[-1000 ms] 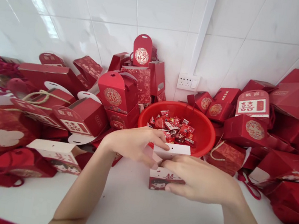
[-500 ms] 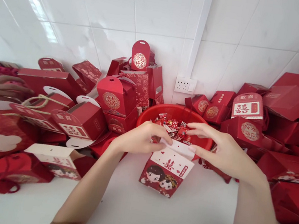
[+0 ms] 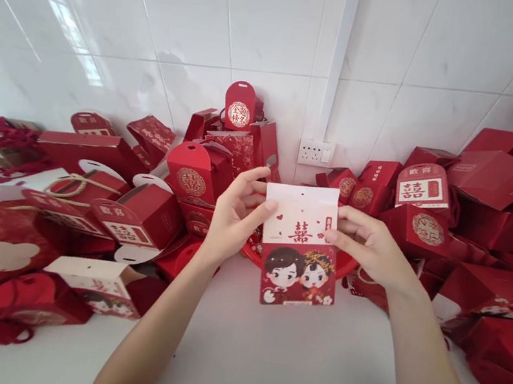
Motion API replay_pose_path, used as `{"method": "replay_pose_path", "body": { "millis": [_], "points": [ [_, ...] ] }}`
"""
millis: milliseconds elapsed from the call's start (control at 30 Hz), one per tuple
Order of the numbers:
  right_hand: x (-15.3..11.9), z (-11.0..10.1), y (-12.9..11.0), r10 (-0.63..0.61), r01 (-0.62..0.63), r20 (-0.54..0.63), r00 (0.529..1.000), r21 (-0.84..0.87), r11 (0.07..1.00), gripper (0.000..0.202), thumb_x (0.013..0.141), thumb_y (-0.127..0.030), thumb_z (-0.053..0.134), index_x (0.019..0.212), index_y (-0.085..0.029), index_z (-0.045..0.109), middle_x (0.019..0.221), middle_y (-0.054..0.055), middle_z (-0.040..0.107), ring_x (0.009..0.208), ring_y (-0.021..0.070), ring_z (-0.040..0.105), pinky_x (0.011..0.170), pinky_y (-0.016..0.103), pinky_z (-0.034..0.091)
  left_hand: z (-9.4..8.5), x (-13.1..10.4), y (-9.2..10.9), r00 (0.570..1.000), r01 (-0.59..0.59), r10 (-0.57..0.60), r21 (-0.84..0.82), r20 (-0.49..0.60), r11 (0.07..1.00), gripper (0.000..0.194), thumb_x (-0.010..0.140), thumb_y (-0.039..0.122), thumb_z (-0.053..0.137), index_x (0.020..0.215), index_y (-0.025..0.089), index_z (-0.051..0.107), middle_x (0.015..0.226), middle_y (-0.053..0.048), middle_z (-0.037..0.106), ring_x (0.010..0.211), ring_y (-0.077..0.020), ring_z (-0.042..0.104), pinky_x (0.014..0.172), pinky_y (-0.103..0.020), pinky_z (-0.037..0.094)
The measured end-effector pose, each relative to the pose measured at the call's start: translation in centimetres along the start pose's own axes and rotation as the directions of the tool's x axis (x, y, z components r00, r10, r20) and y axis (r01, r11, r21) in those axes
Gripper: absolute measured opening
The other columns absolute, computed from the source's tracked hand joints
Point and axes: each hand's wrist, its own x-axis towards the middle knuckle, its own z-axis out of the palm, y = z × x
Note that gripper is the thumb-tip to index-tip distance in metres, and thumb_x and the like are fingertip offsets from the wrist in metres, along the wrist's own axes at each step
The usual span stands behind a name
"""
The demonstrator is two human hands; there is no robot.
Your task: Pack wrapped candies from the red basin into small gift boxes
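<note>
A red and white box (image 3: 299, 271) with two cartoon figures stands upright in front of me, its white top flap raised. My left hand (image 3: 243, 216) grips the flap's left edge, thumb on the front face. On the right edge, my right hand (image 3: 359, 239) pinches the box between thumb and fingers. Behind the box is a red basket (image 3: 253, 256), mostly hidden by the box and my hands; only a little of its contents shows beside my left hand.
Red gift boxes (image 3: 200, 173) are piled at the left and more red boxes (image 3: 420, 226) at the right. A white box (image 3: 95, 276) lies at the left front. Behind, a tiled wall (image 3: 276, 18) carries a socket (image 3: 315, 152).
The box has turned to face me squarely, with its flap now upright. My hands have moved to its two side edges. Another person's hand at the far left has gone from view.
</note>
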Motion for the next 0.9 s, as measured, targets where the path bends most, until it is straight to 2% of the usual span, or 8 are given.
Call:
{"method": "replay_pose_path", "body": {
  "millis": [100,167,267,433,567,700,800,900],
  "points": [
    [0.3,-0.1,0.4,-0.069,0.065,-0.199,0.978,-0.025,0.998,0.029,0.084,-0.045,0.075,0.1,-0.022,0.069,0.107,0.006,0.078,0.1,0.0254,0.073,0.091,0.04,0.059,-0.3,0.1,-0.2,0.997,0.018,-0.015,-0.03,0.079,0.999,0.058,0.091,0.043,0.069,0.141,0.025,0.047,0.125,-0.01,0.064,0.107,-0.0218,0.069,0.093,-0.034,0.058],
    [0.5,-0.3,0.8,-0.054,0.042,-0.249,0.967,-0.053,0.998,0.029,0.08,-0.046,0.079,0.091,-0.022,0.068,0.098,0.006,0.079,0.094,0.0257,0.074,0.087,0.04,0.06,-0.4,0.1,-0.4,0.992,0.049,-0.046,-0.021,0.114,0.999,0.059,0.091,0.042,0.07,0.142,0.025,0.046,0.129,-0.011,0.062,0.116,-0.0241,0.066,0.1,-0.038,0.055],
    [0.8,-0.6,1.3,0.011,-0.016,-0.293,0.956,-0.015,1.0,0.033,0.076,-0.048,0.081,0.085,-0.021,0.065,0.087,0.005,0.078,0.086,0.0256,0.074,0.082,0.04,0.06,-0.3,0.0,-0.9,0.983,0.121,-0.12,0.001,0.141,0.993,0.058,0.091,0.04,0.069,0.143,0.025,0.046,0.132,-0.012,0.061,0.119,-0.0252,0.065,0.103,-0.041,0.054],
    [0.9,-0.7,1.5,0.098,-0.088,-0.185,0.978,0.063,0.994,0.036,0.073,-0.048,0.084,0.085,-0.021,0.063,0.088,0.006,0.079,0.087,0.0263,0.075,0.083,0.042,0.06,-0.1,0.1,-1.2,0.974,0.165,-0.168,0.035,0.149,0.986,0.058,0.092,0.039,0.067,0.144,0.025,0.047,0.134,-0.013,0.062,0.118,-0.0249,0.065,0.098,-0.039,0.057],
    [0.9,-0.3,1.5,0.103,-0.066,-0.243,0.965,0.156,0.986,0.037,0.073,-0.049,0.082,0.089,-0.022,0.062,0.089,0.005,0.079,0.085,0.0254,0.075,0.079,0.041,0.061,0.0,0.1,-0.9,0.971,0.177,-0.18,0.028,0.16,0.984,0.056,0.093,0.04,0.065,0.144,0.023,0.048,0.129,-0.012,0.066,0.113,-0.0237,0.067,0.096,-0.038,0.058],
    [1.0,0.2,1.3,0.152,-0.14,-0.148,0.977,0.088,0.986,0.037,0.075,-0.048,0.081,0.089,-0.021,0.061,0.089,0.006,0.079,0.089,0.0273,0.076,0.08,0.042,0.061,0.1,0.2,-1.1,0.964,0.204,-0.203,0.008,0.171,0.979,0.054,0.093,0.038,0.066,0.142,0.02,0.05,0.116,-0.011,0.072,0.106,-0.0231,0.069,0.095,-0.038,0.058],
    [1.1,0.4,1.0,0.138,-0.131,-0.148,0.979,0.058,0.99,0.035,0.077,-0.048,0.079,0.091,-0.021,0.062,0.094,0.007,0.079,0.094,0.028,0.075,0.084,0.044,0.061,0.2,0.3,-1.6,0.965,0.206,-0.209,0.033,0.161,0.978,0.056,0.091,0.036,0.069,0.142,0.019,0.051,0.109,-0.01,0.074,0.102,-0.023,0.071,0.092,-0.037,0.058],
    [1.0,0.4,0.9,0.151,-0.138,-0.143,0.978,0.094,0.986,0.036,0.076,-0.047,0.08,0.091,-0.021,0.062,0.093,0.007,0.079,0.09,0.0267,0.076,0.084,0.044,0.06,0.3,0.3,-1.6,0.969,0.189,-0.191,0.022,0.156,0.982,0.055,0.089,0.035,0.07,0.139,0.019,0.054,0.106,-0.009,0.075,0.099,-0.0228,0.072,0.088,-0.036,0.06]
  ]
}}
